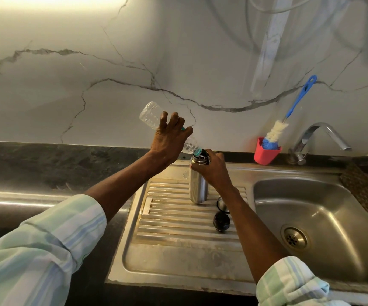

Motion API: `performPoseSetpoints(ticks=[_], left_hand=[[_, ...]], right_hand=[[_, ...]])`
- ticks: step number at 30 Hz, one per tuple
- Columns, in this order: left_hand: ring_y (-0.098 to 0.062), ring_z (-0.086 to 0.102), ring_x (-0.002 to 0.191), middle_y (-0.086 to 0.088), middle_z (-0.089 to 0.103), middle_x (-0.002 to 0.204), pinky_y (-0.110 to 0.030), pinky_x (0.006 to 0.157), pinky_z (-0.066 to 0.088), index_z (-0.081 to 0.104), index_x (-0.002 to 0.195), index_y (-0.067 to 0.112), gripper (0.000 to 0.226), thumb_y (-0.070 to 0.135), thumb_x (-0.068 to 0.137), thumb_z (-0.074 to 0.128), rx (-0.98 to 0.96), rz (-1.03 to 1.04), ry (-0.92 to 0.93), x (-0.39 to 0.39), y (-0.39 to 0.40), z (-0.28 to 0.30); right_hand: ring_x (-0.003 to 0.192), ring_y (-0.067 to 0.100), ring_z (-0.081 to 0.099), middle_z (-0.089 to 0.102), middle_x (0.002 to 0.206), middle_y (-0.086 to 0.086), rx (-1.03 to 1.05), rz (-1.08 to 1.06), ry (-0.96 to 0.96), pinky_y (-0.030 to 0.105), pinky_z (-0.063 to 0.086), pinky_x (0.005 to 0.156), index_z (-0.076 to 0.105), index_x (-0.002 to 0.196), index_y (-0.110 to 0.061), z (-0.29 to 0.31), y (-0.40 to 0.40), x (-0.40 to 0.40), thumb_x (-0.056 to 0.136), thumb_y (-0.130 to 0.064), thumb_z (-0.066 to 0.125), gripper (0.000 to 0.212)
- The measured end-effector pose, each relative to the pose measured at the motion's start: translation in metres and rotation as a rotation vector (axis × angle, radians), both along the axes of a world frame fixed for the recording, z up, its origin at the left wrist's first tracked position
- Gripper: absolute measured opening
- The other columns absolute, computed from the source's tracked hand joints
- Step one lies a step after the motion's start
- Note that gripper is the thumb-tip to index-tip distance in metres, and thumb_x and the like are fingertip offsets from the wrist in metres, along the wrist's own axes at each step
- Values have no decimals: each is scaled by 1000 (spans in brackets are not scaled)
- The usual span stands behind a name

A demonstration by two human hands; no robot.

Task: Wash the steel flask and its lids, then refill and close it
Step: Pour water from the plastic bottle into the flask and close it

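Head view shows the refill step in hand. Left hand (171,138) grasps a clear plastic bottle (154,117), fingers wrapped over its middle, and holds it tipped with the base high and the mouth down at the open neck of the steel flask (198,184). Left forearm reaches up and forward across the table (46,173), wrist raised above the flask. Right hand (211,167) grips the flask just below its neck, thumb on the near side and fingers round the far side, steadying it upright on the ribbed drainboard (167,217). Little water appears left in the bottle; the level inside the flask cannot be told.

Judgement: washing appears done, filling is nearly complete, and closing remains. Next move calls for righting the bottle and setting it aside, then freeing one hand to take up the lids while the other keeps the flask upright.

Two lids lie on the drainboard near the flask's base: a black inner lid (221,221) standing in plain view, and an outer lid (221,204) partly hidden behind the right forearm. Sink basin (311,206) lies to the right, with the tap (319,138) behind it and a bottle brush (289,120) standing in a red holder (264,154) against the wall.
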State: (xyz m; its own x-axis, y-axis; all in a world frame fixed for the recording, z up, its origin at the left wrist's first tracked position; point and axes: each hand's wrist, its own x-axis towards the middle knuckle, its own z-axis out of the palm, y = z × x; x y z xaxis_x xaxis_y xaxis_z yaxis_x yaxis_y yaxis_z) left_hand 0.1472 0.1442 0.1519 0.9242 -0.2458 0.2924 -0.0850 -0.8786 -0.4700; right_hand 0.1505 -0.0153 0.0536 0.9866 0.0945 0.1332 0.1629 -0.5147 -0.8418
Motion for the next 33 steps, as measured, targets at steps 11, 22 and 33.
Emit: performPoseSetpoints(ticks=[11,22,33], left_hand=[[-37,26,144,-9,47,143,-54,121,11,54,134,21,48,28,89,68,481,-50,21,2,-39,19],[-35,30,143,-12,46,144,-54,122,2,50,139,21,51,34,91,63,273,16,75,9,-37,17],[-34,57,113,-12,65,121,-45,101,33,49,132,15,59,14,78,71,-787,164,213,-27,24,-45]], right_hand=[[112,27,53,45,124,15,-61,-18,20,41,49,98,54,130,-15,9,3,-4,77,-35,80,62],[120,25,43,45,127,12,-130,-68,18,31,40,95,50,130,-13,12,2,-11,72,-49,81,75],[103,17,61,61,120,12,375,-261,-18,32,51,95,59,124,-8,29,-12,-26,103,-15,39,30]])
